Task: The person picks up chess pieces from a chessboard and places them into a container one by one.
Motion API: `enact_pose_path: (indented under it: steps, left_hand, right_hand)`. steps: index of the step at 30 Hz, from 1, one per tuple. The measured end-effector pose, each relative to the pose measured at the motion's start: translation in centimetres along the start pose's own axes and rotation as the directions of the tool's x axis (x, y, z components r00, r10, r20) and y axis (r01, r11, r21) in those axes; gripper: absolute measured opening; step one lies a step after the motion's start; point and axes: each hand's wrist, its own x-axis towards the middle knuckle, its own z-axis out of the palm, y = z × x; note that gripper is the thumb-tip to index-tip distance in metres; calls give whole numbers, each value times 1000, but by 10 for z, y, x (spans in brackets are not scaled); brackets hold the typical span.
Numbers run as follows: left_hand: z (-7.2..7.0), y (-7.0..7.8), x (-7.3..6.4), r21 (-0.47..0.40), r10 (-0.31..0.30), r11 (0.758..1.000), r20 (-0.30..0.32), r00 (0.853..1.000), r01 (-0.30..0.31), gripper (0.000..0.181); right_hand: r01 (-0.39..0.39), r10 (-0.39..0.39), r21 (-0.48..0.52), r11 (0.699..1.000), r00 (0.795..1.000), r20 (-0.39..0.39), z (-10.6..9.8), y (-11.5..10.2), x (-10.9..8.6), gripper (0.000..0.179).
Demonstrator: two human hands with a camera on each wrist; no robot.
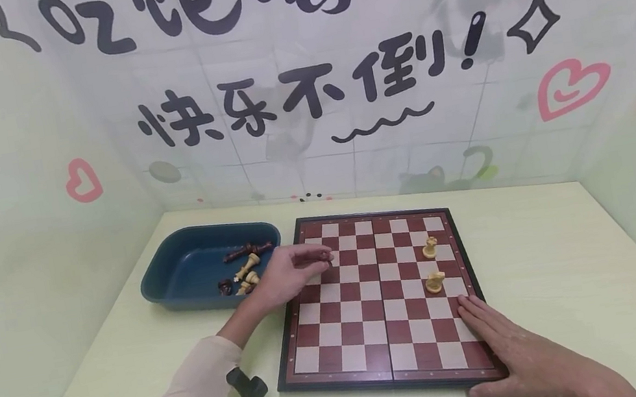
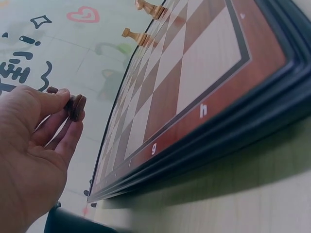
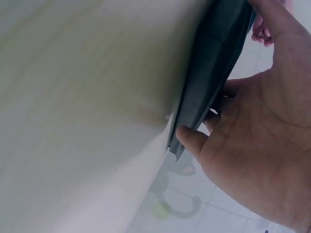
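In the head view, my left hand (image 1: 288,274) is above the left part of the chessboard (image 1: 409,330). It pinches a dark brown chess piece (image 2: 77,107) between thumb and fingers; the fingers hide much of it, so its kind is unclear. My right hand (image 1: 524,353) rests at the board's near right corner, fingers along the right edge and thumb by the front edge. On the right half stand two light pieces: a knight (image 1: 435,282) and, behind it, a piece with a flared top (image 1: 430,248).
A dark blue tray (image 1: 178,300) stands left of the board, with several light and dark chess pieces (image 1: 247,265) lying in its right side. A printed curtain (image 1: 308,137) hangs behind the pale table (image 1: 558,257).
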Motion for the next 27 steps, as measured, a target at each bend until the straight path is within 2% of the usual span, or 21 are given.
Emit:
enact_pose_path:
  steps: [5,11,19,23,27]
  left_hand:
    - [-3,1,-1,-7,-5,1000,-13,1000,5,27]
    - [-8,3,-2,-6,-7,1000,-28,1000,7,28]
    - [-19,9,-4,-25,-46,999,-52,998,45,29]
    - [-26,8,-4,-15,-45,999,-73,996,44,30]
    - [-31,5,-4,-4,-40,999,-96,995,40,29]
  right_hand:
    - [24,-25,-17,1000,999,-27,0,0,-1,115]
    - [10,-10,-3,1000,1000,-8,-2,1,0,116]
    - [-2,2,18,1000,1000,18,-5,1,1,117]
    - [-20,18,41,999,999,42,-6,1,1,117]
    - [-8,7,30,1000,1000,29,-7,1,1,116]
